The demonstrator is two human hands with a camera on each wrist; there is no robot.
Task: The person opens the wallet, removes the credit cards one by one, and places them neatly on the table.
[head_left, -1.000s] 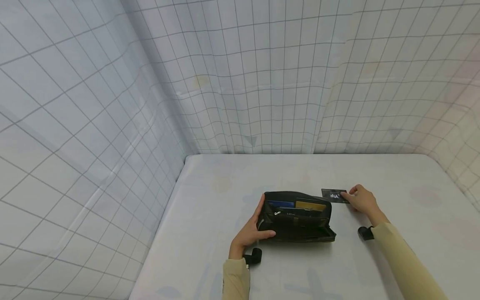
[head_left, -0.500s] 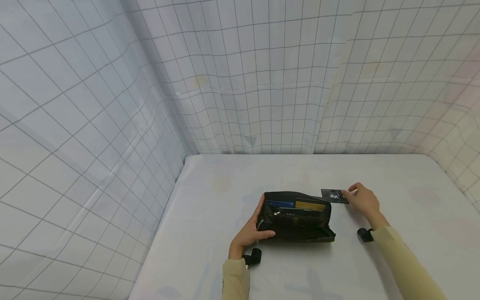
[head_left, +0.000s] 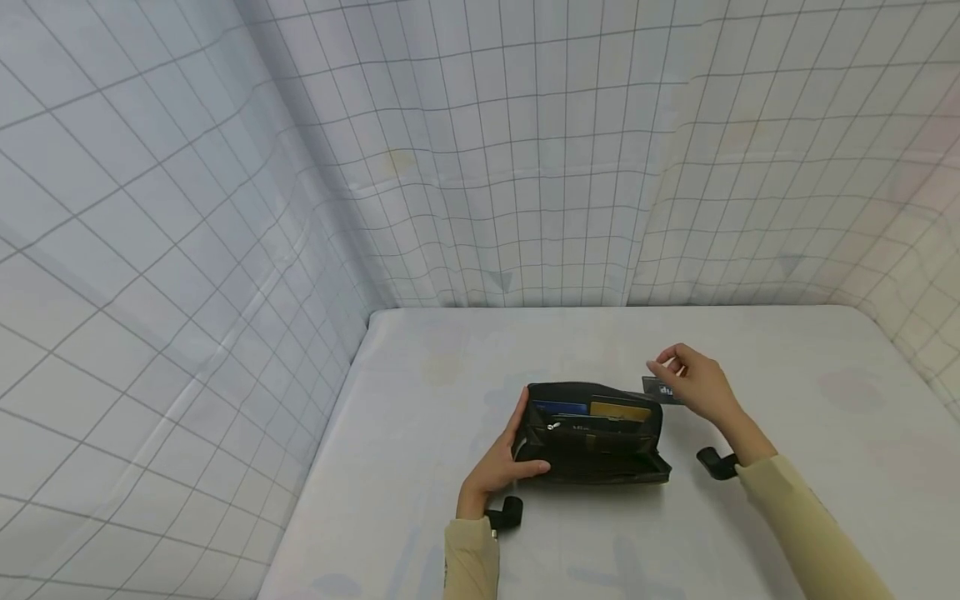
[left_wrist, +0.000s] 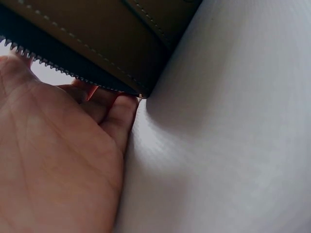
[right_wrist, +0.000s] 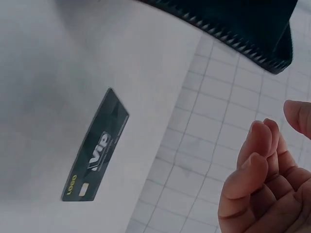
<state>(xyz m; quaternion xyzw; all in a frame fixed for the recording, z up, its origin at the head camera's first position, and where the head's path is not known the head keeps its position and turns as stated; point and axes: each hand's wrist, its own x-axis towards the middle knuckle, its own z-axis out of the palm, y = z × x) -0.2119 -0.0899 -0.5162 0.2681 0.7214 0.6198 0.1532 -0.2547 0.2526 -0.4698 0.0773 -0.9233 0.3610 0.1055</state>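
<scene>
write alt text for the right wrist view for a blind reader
A dark card reading "Vip" lies untouched on a white tabletop. At lower right, the right hand is clear of it, fingers loosely curled and holding nothing; part of a dark zip-edged wallet shows above.

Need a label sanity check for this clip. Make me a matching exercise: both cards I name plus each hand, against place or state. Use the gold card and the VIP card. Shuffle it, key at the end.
Things
1. gold card
2. VIP card
3. left hand
4. right hand

Place or state
A. flat on the table
B. in the air, holding nothing
C. touching one end of the wallet
D. tucked inside the wallet

Pairs: 1-D, 2-A, 3-C, 4-B
</scene>
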